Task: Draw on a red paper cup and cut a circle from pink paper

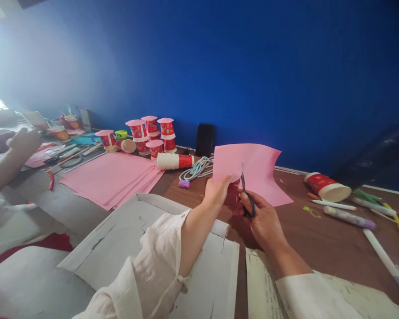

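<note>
My left hand (217, 193) grips the lower left part of a pink paper sheet (259, 164), held up above the brown table. In my right hand (265, 219) is a pair of dark-handled scissors (249, 201), fingers around the handles. The blades point up against the sheet, close to my left thumb. Beneath the left hand, partly behind the scissors, a red object shows; its kind is unclear. Left of my left hand lie a bundle of pale blue cord (197, 168) and a small purple cap (184, 183).
A stack of pink sheets (109, 177) lies left, behind a white box lid (126, 221). Red paper cups (138, 130) with pink tops stand by the blue wall near a black phone (205, 139). A tipped cup (327, 186) and markers lie right. Another person's hands (25, 139) are far left.
</note>
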`<state>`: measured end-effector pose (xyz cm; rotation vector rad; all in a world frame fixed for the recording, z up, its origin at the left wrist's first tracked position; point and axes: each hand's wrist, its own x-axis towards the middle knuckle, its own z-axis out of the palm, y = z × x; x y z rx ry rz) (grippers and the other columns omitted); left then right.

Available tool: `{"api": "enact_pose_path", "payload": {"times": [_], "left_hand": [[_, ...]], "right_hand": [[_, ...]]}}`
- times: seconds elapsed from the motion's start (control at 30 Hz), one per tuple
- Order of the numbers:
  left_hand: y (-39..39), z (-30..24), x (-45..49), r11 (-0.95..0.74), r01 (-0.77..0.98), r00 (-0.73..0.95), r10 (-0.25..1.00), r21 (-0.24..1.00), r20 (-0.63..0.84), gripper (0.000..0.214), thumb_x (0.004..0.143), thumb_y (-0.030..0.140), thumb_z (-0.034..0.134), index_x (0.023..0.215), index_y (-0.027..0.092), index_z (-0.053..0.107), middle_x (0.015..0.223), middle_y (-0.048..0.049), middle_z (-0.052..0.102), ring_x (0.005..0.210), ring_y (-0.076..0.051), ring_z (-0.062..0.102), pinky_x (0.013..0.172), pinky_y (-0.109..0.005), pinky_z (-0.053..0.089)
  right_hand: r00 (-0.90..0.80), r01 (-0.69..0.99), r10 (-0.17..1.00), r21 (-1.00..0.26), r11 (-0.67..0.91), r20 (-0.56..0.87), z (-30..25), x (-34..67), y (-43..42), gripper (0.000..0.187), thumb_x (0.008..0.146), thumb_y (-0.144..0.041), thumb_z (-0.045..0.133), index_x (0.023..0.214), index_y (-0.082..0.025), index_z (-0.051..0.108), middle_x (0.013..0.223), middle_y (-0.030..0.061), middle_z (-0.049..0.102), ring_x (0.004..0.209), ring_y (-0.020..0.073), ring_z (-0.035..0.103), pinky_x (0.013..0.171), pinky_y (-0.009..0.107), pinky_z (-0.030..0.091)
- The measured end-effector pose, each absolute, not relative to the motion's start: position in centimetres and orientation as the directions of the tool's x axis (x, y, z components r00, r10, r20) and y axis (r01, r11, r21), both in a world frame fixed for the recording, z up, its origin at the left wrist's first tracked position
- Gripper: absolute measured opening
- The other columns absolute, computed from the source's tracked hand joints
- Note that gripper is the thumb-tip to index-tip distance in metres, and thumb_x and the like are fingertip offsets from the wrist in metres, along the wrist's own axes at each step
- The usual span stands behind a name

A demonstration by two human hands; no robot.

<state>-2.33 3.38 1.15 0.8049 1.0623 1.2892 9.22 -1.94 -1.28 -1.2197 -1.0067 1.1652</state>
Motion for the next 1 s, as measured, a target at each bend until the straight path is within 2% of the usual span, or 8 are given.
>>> {"api": "enact_pose_path", "payload": {"times": [0.23, 0.5, 0.63, 0.83, 1.0], "left_hand": [[3.8, 0.8, -2.5, 0.120, -0.281, -0.091, 0.984, 0.952, -0.151, 0.026, 0.067, 0.037, 0.070, 0.078, 0.014, 0.071, 0.073, -0.0066, 0.069, 0.063, -0.017, 0.062, 0.053, -0.025, 0.047], [3.9, 0.9, -2.4, 0.116, -0.297, -0.158, 0.973, 0.948, -0.169, 0.021, 0.065, 0.033, 0.071, 0.073, 0.014, 0.070, 0.066, -0.0036, 0.065, 0.060, -0.015, 0.060, 0.058, -0.025, 0.047], [3.9, 0.8, -2.4, 0.158, -0.314, -0.156, 0.964, 0.936, -0.215, 0.022, 0.064, 0.035, 0.071, 0.069, 0.014, 0.067, 0.059, -0.0022, 0.061, 0.054, -0.013, 0.056, 0.051, -0.024, 0.043], [3.7, 0.8, -1.9, 0.296, -0.534, -0.013, 0.934, 0.792, -0.358, 0.040, 0.062, 0.049, 0.075, 0.081, 0.016, 0.062, 0.052, 0.0015, 0.053, 0.040, -0.013, 0.051, 0.040, -0.025, 0.040], [3.5, 1.1, -1.8, 0.379, -0.578, 0.038, 0.897, 0.723, -0.440, 0.047, 0.062, 0.056, 0.075, 0.082, 0.016, 0.060, 0.048, 0.0024, 0.049, 0.035, -0.015, 0.047, 0.035, -0.028, 0.039]], "right_hand": [[0.121, -0.125, 0.992, -0.992, -0.018, -0.033, -1.5, 9.4, -1.8, 0.052, 0.067, -0.057, 0.075, 0.105, -0.022, 0.070, 0.064, -0.0022, 0.059, 0.056, 0.0108, 0.050, 0.049, 0.022, 0.035], [0.123, -0.098, 0.992, -0.995, 0.009, -0.003, -1.2, 9.2, -1.9, 0.055, 0.069, -0.057, 0.074, 0.106, -0.017, 0.070, 0.063, -0.0001, 0.056, 0.057, 0.0110, 0.048, 0.047, 0.022, 0.036], [0.121, -0.093, 0.993, -0.996, 0.016, 0.005, -1.0, 8.9, -1.8, 0.052, 0.070, -0.055, 0.074, 0.106, -0.017, 0.071, 0.062, -0.0011, 0.056, 0.057, 0.0102, 0.047, 0.050, 0.022, 0.038], [0.091, -0.180, 0.995, -0.983, -0.028, -0.045, -1.5, 8.4, -1.8, 0.055, 0.067, -0.054, 0.077, 0.110, -0.020, 0.070, 0.063, -0.0013, 0.058, 0.057, 0.0129, 0.052, 0.054, 0.027, 0.046], [0.063, -0.067, 0.998, -0.998, -0.008, -0.012, -1.1, 8.3, -2.0, 0.052, 0.069, -0.056, 0.074, 0.107, -0.021, 0.072, 0.060, -0.0013, 0.059, 0.058, 0.0139, 0.055, 0.056, 0.026, 0.045]]}}
